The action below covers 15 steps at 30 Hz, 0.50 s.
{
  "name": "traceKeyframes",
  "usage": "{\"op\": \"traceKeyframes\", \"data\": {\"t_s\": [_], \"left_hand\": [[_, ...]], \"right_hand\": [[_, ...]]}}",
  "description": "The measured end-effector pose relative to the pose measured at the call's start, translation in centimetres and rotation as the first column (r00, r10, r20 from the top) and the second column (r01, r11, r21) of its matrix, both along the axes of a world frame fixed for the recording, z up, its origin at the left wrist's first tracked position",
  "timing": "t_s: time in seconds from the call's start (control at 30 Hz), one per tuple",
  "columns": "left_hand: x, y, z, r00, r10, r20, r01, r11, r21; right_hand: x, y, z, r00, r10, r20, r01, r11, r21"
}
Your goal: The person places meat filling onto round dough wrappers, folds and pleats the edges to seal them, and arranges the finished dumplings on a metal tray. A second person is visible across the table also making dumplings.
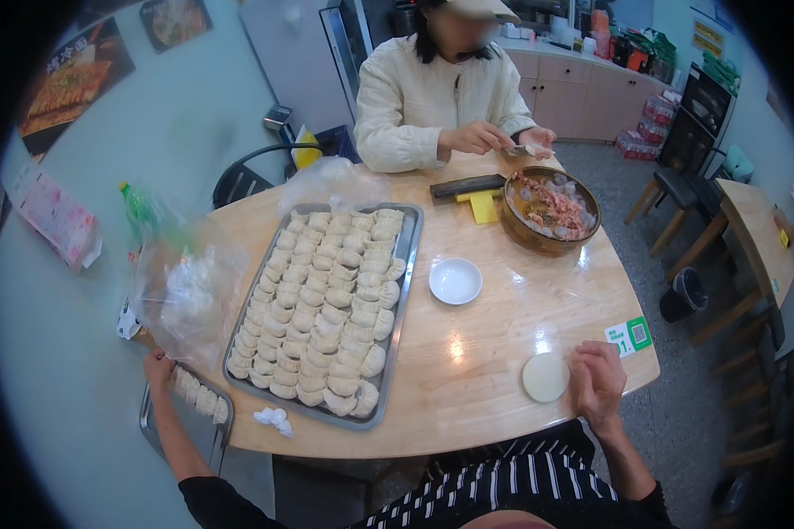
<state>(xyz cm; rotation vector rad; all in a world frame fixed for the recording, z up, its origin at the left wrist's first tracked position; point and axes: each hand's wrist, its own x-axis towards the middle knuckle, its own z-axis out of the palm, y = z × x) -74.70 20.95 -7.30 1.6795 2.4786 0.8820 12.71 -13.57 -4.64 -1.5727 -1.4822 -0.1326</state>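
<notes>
My left hand (159,368) reaches over a smaller metal tray (221,433) at the lower left, at the end of a short row of dumplings (198,397). Whether its fingers pinch a dumpling is too small to make out. On the right, my right hand (597,382) rests at the table edge, its fingers curled beside a round dough wrapper (545,377); its palm side is hidden. Between my hands lies a large metal tray (408,264) filled with rows of pleated dumplings (324,304).
Across the wooden table (430,370), another person's hands (486,137) hold a wrapper and a filling tool. A brown bowl (549,248) holds pink filling and shrimp. A white bowl (456,282), plastic bag (185,291), crumpled tissue (274,421) and code card (628,336) are nearby.
</notes>
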Motion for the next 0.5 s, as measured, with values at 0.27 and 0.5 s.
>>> {"op": "traceKeyframes", "data": {"t_s": [0.27,0.5], "left_hand": [[-1.8,-0.4,0.7,0.985,-0.064,0.162,0.081,0.992,-0.096],[-0.5,-0.9,0.4,0.993,-0.051,0.106,0.060,0.995,-0.084]], "right_hand": [[-0.1,0.3,0.0,1.000,0.007,0.009,-0.007,1.000,-0.019],[-0.1,0.3,0.0,1.000,0.024,0.006,-0.024,0.999,-0.046]]}}
